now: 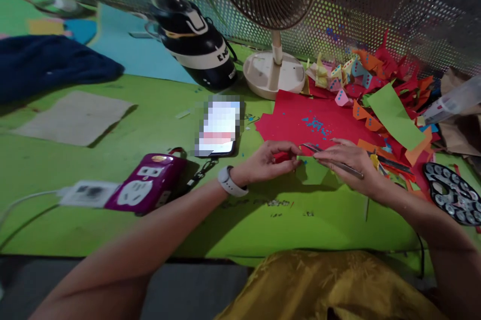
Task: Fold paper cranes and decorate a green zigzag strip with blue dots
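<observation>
My right hand (349,162) grips a pair of slim metal tweezers (351,170), their tips pointing left toward my other hand. Between the hands is a small green paper piece (317,175) with tiny blue bits near its upper left. My left hand (274,162), with a pale wristband, has its thumb and index finger closed at the left edge of that paper. Just beyond, a red paper sheet (289,114) carries a scatter of tiny blue bits (315,124). A dark palette of round wells (453,192) lies far right.
A phone (220,127), a purple power socket block (145,185) and a brown paper sheet (75,117) lie leftward. Behind stand a dark bottle (203,52) and a fan (276,69). Folded coloured papers (364,72) pile up at right beside a clear plastic bottle (454,99).
</observation>
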`<state>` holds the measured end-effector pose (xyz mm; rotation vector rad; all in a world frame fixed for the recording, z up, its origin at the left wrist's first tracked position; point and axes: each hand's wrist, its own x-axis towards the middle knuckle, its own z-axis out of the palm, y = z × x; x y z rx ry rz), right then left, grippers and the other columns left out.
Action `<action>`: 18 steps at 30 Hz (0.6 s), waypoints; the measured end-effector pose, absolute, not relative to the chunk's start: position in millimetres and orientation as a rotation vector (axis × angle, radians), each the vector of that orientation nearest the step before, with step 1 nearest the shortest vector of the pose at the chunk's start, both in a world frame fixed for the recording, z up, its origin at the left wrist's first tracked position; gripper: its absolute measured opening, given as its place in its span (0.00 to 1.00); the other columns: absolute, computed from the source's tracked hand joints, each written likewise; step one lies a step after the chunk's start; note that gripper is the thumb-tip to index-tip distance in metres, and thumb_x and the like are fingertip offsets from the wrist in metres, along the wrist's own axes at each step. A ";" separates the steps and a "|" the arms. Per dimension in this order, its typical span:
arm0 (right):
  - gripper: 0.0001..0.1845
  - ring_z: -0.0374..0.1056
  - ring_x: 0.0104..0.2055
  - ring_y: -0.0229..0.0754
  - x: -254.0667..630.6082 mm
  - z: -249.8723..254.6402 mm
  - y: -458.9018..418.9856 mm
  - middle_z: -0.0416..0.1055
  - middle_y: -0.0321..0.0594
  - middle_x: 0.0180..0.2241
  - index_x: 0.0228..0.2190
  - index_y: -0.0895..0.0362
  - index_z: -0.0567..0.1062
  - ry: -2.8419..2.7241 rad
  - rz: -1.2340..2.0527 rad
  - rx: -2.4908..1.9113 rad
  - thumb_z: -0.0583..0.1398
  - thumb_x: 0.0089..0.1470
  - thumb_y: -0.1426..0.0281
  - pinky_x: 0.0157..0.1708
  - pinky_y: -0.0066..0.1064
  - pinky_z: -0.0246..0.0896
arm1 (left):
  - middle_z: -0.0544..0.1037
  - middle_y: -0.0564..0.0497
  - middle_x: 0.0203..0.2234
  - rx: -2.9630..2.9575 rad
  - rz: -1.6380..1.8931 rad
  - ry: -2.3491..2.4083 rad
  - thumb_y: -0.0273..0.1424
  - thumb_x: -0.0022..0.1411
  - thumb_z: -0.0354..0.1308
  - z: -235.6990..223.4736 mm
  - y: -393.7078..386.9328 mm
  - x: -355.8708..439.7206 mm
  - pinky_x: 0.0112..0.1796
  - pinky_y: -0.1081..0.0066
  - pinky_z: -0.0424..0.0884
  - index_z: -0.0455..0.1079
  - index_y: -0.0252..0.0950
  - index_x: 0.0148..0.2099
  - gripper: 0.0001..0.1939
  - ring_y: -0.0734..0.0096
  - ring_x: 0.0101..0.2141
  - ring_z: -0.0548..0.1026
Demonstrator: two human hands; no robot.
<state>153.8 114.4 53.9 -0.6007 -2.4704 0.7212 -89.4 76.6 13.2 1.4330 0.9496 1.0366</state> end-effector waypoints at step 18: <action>0.09 0.75 0.41 0.43 156.5 36.4 127.0 0.80 0.42 0.38 0.42 0.53 0.77 -2.556 0.684 -0.712 0.59 0.62 0.66 0.51 0.41 0.65 | 0.72 0.55 0.19 1.033 1.423 1.153 0.35 0.61 0.61 5.1 91.6 -88.2 0.27 0.73 0.68 0.68 0.38 0.27 0.12 0.76 0.22 0.70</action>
